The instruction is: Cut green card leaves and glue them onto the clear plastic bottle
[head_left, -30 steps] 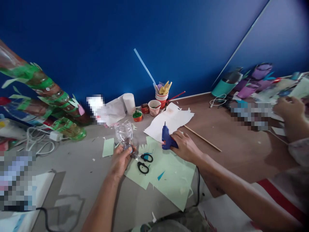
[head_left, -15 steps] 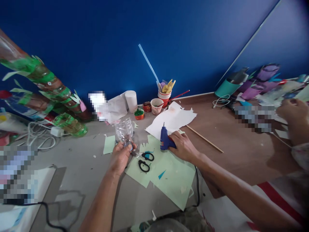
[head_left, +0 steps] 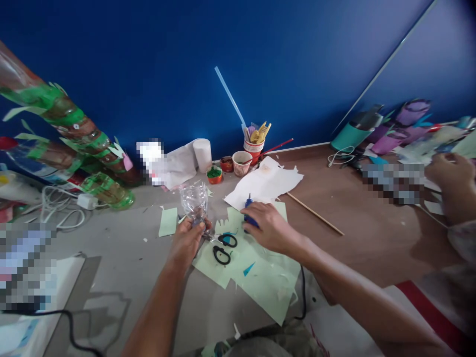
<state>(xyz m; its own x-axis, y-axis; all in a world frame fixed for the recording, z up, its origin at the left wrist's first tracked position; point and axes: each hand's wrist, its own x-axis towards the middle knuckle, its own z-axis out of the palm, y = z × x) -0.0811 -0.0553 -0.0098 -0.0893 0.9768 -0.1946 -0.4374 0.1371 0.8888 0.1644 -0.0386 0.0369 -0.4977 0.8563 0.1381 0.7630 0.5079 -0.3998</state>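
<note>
My left hand (head_left: 189, 243) is closed around the lower end of a clear cut plastic bottle piece (head_left: 194, 198), whose wide end points away from me. My right hand (head_left: 273, 225) is wrapped over a blue hot glue gun (head_left: 251, 214), its nozzle pointing toward the wall; the palm hides most of the handle. Between my hands, black-handled scissors (head_left: 222, 254) lie on pale green paper (head_left: 256, 282), their blades partly under my left fingers. A blue paper scrap (head_left: 249, 269) rests on the green sheet.
Torn white paper (head_left: 269, 181) and a wooden stick (head_left: 316, 213) lie beyond my right hand. Paint pots (head_left: 214, 174) and a cup of plastic cutlery (head_left: 254, 146) stand by the wall. Green-brown bottle trunks (head_left: 76, 119) lean at left. Another person's hand (head_left: 451, 171) is at far right.
My right hand has shifted left and forward over the glue gun, from its handle onto its body, covering more of it. The bottle piece in my left hand has moved slightly right.
</note>
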